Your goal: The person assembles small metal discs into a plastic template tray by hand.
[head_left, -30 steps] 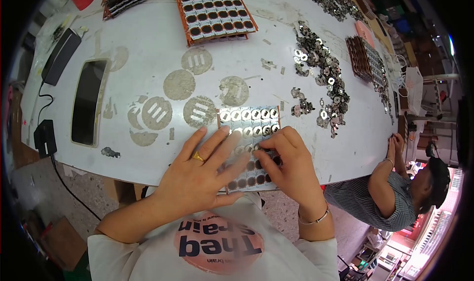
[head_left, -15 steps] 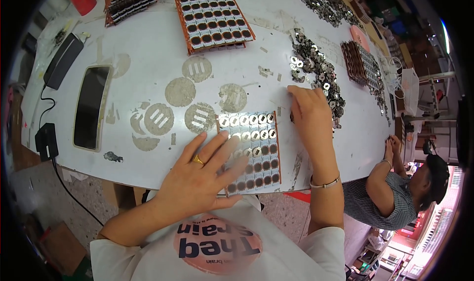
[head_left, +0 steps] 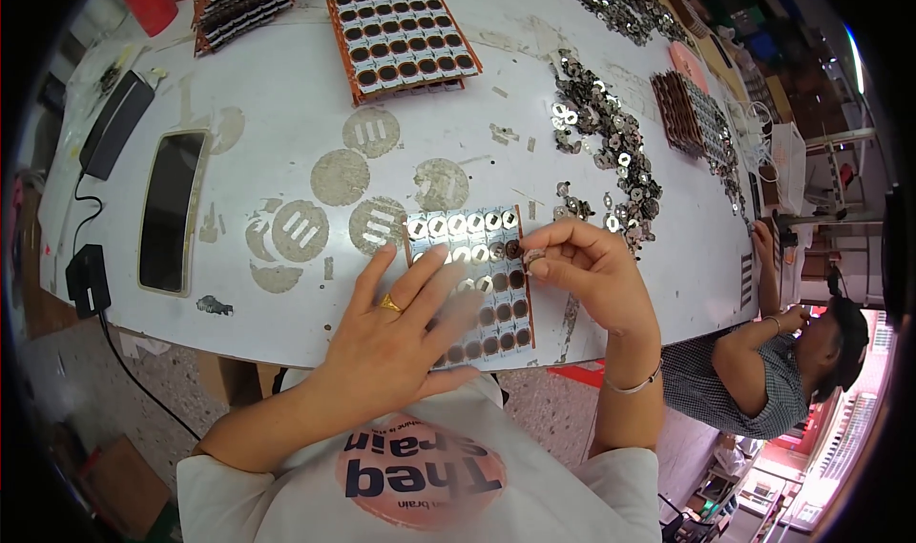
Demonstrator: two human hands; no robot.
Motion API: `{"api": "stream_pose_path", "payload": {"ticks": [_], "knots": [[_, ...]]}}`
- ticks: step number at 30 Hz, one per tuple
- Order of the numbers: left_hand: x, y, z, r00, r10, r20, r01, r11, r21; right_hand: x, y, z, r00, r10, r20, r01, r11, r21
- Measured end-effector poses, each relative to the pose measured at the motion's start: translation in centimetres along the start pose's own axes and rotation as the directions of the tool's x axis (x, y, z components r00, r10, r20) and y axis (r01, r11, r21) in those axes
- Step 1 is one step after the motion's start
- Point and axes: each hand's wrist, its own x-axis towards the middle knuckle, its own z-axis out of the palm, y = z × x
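In front of me at the table's near edge lies an orange-edged panel point(head_left: 503, 311) with rows of black round spots on pale squares. Shiny silver pieces with diamond-shaped holes cover its far rows; the nearer rows show bare black circles. My left hand point(head_left: 382, 338), a gold ring on one finger, rests with spread fingers across the panel's left part and hides some of it. At the panel's right edge my right hand point(head_left: 596, 274) pinches a small metal washer-like piece point(head_left: 534, 255) between thumb and fingertips. Beyond it spreads a pile of similar loose metal pieces point(head_left: 625, 161).
Stacked panels point(head_left: 405, 42) sit at the back, with more stacks point(head_left: 243, 9) back left and others point(head_left: 679, 114) at right. A phone point(head_left: 172, 209) and a black corded box point(head_left: 89, 281) lie left. Another person point(head_left: 773, 371) sits at the right edge.
My right hand has come back from the loose pile to the panel's right edge, now pinching a small metal piece. My left hand stays spread on the panel.
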Motion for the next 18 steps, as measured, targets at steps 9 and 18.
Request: {"api": "stream_pose_path", "payload": {"ticks": [9,18], "knots": [[0.0,0.1,0.4,1.0,-0.004,-0.004,0.004,1.0,0.022,-1.5,-0.9,-0.1,0.964,-0.254,-0.073,0.187,0.851,-0.491],[0.2,0.2,0.3,1.0,-0.011,0.0,0.011,0.999,0.032,-0.8,-0.4,2.4,0.993,-0.115,0.017,0.11,0.886,-0.451]]}}
